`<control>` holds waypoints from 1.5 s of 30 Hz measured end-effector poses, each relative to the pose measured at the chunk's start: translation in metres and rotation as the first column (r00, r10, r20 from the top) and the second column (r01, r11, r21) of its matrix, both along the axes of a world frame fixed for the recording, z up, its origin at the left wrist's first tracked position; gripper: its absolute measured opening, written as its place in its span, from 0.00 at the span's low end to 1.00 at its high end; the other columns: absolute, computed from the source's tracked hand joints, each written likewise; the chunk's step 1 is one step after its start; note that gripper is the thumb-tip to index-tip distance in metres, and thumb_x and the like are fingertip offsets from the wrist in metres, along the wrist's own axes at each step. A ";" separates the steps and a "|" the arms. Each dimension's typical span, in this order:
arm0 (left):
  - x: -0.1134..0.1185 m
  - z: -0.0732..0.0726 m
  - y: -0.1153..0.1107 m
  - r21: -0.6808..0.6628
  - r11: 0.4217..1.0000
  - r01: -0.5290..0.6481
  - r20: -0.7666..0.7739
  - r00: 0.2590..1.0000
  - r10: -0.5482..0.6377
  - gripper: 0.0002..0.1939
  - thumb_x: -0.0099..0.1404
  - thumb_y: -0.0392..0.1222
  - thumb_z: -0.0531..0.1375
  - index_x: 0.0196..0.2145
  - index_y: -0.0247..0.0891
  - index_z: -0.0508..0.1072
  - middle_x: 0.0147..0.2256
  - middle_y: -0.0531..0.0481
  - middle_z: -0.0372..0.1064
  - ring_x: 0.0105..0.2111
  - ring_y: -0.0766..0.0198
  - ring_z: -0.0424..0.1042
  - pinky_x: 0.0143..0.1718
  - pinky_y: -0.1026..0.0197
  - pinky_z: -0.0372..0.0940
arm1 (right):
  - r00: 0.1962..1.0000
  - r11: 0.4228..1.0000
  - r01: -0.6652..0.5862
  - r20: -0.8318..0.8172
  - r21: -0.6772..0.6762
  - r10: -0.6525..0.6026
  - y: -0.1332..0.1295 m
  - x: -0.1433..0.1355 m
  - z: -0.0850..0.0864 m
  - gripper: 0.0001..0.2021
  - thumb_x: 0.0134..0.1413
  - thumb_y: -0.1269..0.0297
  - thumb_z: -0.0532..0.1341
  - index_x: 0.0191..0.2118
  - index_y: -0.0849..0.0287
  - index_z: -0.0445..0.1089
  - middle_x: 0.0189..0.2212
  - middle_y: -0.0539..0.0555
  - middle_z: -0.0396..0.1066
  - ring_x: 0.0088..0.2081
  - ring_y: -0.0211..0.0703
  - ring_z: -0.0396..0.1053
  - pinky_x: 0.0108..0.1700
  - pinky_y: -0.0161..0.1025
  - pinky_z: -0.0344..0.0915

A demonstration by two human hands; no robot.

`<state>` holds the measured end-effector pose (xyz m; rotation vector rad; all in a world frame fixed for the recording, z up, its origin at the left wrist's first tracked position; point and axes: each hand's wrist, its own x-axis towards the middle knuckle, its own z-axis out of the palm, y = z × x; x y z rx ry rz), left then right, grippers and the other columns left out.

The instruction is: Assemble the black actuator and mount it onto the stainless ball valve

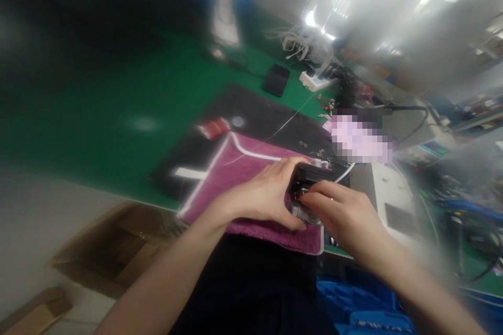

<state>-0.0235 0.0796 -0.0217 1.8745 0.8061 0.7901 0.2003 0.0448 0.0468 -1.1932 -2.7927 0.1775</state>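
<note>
A dark device with silvery metal parts (314,174) is held above the right part of a purple cloth (243,172) with white edging. My left hand (271,193) wraps round the device from its left side, thumb underneath. The fingers of my right hand (341,209) are pinched together at the device's near face. Whatever sits between those fingertips is hidden. A white cable (346,172) lies just right of the device. The cloth rests on a black mat (251,110).
On the green table (118,115) are a red packet (215,128), a black phone-like slab (276,80), a white power strip (314,81) and tangled cables (302,47). Small metal parts lie beyond my hands. An open cardboard box (118,246) stands lower left, blue bins (357,298) lower right.
</note>
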 end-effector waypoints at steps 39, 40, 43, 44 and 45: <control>0.000 0.001 0.000 0.053 0.999 -0.002 -0.009 1.000 0.003 0.52 0.46 0.47 0.78 0.63 0.46 0.57 0.60 0.45 0.64 0.61 0.46 0.66 0.61 0.46 0.65 | 0.825 0.825 -0.530 0.345 0.197 0.447 0.021 0.006 0.020 0.15 0.72 0.71 0.52 0.51 0.66 0.76 0.45 0.57 0.72 0.38 0.47 0.63 0.32 0.45 0.64; 0.000 0.000 -0.001 0.051 0.999 -0.004 -0.008 1.000 0.004 0.52 0.46 0.48 0.78 0.63 0.46 0.57 0.60 0.45 0.64 0.61 0.46 0.66 0.61 0.46 0.65 | 0.830 0.835 -0.517 0.350 0.190 0.434 0.022 0.007 0.020 0.15 0.73 0.71 0.52 0.52 0.65 0.76 0.46 0.57 0.72 0.38 0.47 0.63 0.32 0.45 0.64; 0.000 0.000 -0.001 0.056 0.998 -0.005 -0.008 1.000 0.005 0.55 0.45 0.48 0.78 0.65 0.46 0.55 0.62 0.45 0.62 0.63 0.46 0.64 0.64 0.46 0.63 | 0.823 0.835 -0.519 0.370 0.181 0.431 0.022 0.011 0.018 0.15 0.73 0.70 0.52 0.54 0.66 0.75 0.47 0.57 0.72 0.40 0.48 0.64 0.31 0.45 0.63; 0.000 0.001 -0.001 0.059 0.998 -0.005 -0.010 1.000 0.005 0.55 0.45 0.48 0.78 0.65 0.46 0.55 0.63 0.44 0.61 0.64 0.46 0.63 0.65 0.45 0.63 | 0.822 0.834 -0.520 0.375 0.185 0.429 0.021 0.011 0.017 0.15 0.73 0.71 0.52 0.54 0.66 0.75 0.47 0.57 0.73 0.40 0.48 0.65 0.31 0.45 0.63; 0.000 0.001 0.000 0.061 0.998 -0.004 -0.014 1.000 0.005 0.55 0.45 0.49 0.78 0.65 0.46 0.55 0.64 0.44 0.61 0.64 0.45 0.63 0.65 0.45 0.62 | 0.823 0.833 -0.518 0.379 0.194 0.423 0.021 0.010 0.017 0.15 0.73 0.71 0.53 0.55 0.66 0.74 0.47 0.58 0.73 0.40 0.49 0.65 0.31 0.45 0.63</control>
